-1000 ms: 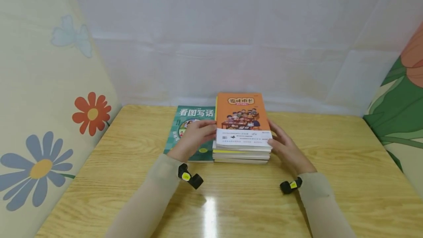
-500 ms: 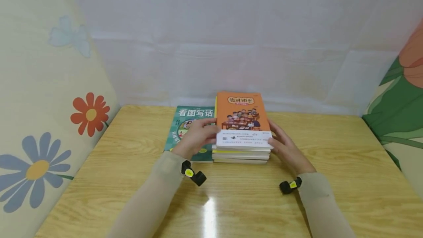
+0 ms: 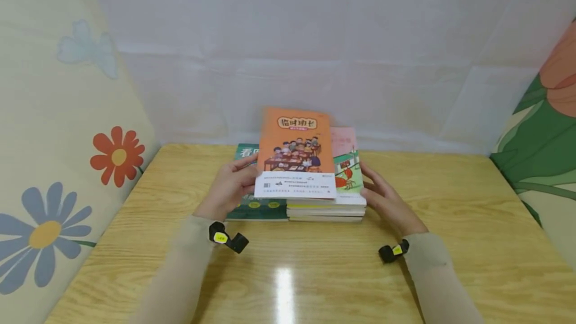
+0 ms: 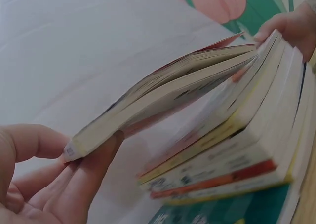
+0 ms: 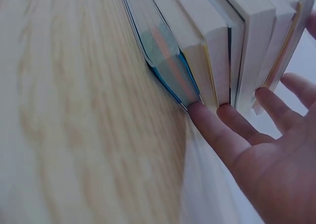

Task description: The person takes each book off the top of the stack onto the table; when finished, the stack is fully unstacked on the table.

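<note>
My left hand (image 3: 223, 190) pinches an orange paperback book (image 3: 294, 151) by its left edge, thumb on one face and fingers on the other. In the left wrist view the book (image 4: 148, 95) is raised above a stack of books (image 4: 222, 169), tilted, its pages slightly fanned. A pink and green book (image 3: 350, 176) now tops the stack. My right hand (image 3: 392, 206) lies along the stack's right side. In the right wrist view its extended fingertips (image 5: 197, 113) touch the book edges.
A green book (image 3: 258, 210) lies flat on the wooden table (image 3: 328, 274), left of the stack and partly under the orange book in the head view. A white cloth backdrop (image 3: 292, 24) stands behind, with flower-printed panels at both sides.
My left hand has lifted the orange book off the stack and moved it left, over the green book, uncovering the pink and green one. My right hand has stayed at the stack's side.
</note>
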### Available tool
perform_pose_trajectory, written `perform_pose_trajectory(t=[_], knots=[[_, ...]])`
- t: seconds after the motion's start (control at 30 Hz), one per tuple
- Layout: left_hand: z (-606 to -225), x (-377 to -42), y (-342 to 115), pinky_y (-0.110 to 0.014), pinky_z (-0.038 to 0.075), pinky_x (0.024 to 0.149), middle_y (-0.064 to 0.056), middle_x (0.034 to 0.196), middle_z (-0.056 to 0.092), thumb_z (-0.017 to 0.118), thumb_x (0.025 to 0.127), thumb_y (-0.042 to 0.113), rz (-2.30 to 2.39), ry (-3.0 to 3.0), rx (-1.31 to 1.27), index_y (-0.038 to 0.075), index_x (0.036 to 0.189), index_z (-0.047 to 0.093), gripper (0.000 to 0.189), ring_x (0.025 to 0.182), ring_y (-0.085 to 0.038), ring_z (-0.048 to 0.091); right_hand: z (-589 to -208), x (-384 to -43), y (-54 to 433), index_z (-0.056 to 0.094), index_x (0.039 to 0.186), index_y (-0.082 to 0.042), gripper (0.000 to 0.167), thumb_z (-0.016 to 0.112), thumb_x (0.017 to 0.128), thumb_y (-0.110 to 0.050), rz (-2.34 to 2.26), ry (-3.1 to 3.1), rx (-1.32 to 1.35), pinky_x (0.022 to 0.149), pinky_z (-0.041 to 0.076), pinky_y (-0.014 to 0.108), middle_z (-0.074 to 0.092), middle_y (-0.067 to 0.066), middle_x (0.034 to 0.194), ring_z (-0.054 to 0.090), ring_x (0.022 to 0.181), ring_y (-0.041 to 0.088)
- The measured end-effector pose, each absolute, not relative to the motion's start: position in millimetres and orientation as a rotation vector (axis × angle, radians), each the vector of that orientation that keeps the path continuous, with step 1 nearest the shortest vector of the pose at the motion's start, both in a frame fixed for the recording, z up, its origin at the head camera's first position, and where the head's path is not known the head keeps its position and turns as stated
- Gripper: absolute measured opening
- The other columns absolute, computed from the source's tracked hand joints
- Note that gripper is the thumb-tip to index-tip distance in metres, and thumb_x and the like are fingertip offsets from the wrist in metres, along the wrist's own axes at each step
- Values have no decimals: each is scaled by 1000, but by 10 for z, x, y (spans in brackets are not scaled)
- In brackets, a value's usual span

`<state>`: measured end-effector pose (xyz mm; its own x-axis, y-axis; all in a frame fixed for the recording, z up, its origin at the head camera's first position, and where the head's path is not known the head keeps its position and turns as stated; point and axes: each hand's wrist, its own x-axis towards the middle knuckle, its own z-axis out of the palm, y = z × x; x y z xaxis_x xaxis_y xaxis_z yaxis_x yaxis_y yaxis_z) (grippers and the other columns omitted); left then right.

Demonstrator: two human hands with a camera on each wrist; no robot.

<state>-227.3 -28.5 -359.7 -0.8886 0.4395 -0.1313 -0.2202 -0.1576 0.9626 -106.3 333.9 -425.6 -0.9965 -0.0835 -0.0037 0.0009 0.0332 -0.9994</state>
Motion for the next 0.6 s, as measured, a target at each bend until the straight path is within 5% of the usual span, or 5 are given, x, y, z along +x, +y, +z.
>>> perform_pose_trajectory(t=[0.1,0.2,0.4,0.6], knots=[[-3557,-2304,-487,-26,62,71,0,105,74,52,101,-2,2143,1652,229,1,157,34,59,84,-13,73,-4259,-1071,3348,27,159,-43,66,60,103,-33,-2140,2208,-70,118,29,56,28,3,165,29,149,30],[-3540,-2332,-712,-26,62,70,-1,102,76,54,101,-2,2218,1614,205,7,150,49,50,82,-15,74,-4261,-1079,3351,27,159,-44,66,61,103,-34,-2136,2206,-59,118,29,56,29,4,164,31,148,30],[-3638,-2391,-1254,-27,62,66,-3,98,77,53,102,-5,2367,1542,158,26,111,79,41,78,-17,75,-4260,-1095,3349,29,158,-45,65,61,103,-33,-2147,2187,-65,117,30,56,31,4,163,35,146,30],[-3716,-2477,-1812,-26,62,67,5,99,75,57,102,1,2373,1619,93,29,114,79,37,78,-15,74,-4282,-1102,3353,30,157,-48,64,61,102,-35,-2136,2199,-43,118,29,56,33,0,162,35,146,28]])
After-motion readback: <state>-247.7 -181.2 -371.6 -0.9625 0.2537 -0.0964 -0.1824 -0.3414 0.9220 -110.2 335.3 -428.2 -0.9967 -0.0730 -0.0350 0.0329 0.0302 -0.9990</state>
